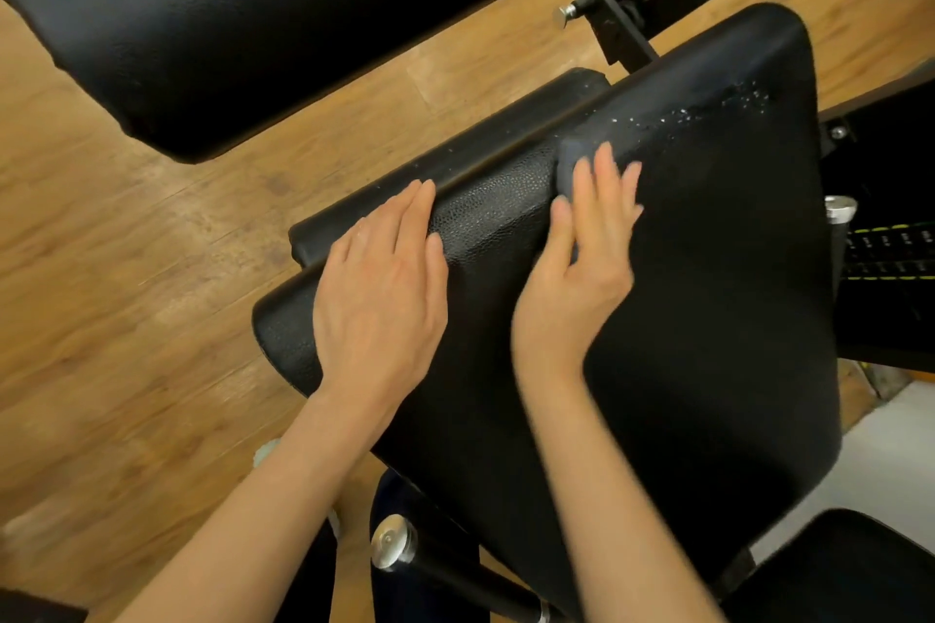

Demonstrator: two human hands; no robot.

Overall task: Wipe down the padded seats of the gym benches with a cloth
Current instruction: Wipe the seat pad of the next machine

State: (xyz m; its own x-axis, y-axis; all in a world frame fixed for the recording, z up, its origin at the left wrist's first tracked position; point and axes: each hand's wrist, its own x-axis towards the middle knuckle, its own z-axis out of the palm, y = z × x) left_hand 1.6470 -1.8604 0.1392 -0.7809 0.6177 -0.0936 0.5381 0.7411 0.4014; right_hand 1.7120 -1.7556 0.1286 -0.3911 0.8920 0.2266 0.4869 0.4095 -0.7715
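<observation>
Hands lie side by side, a little apart, on the black padded seat [708, 293] that fills the centre and right of the frame. The left hand [379, 293] rests flat with straight fingers along the seat's left edge. The right hand [582, 258], blurred, presses a dark cloth [569, 162] under its outstretched fingers; the cloth shows just past the fingertips, toward the upper middle. Pale droplets [708, 116] speckle the pad beyond it. Another padded bench [253, 15] crosses the upper left, over wooden floor [126, 319].
</observation>
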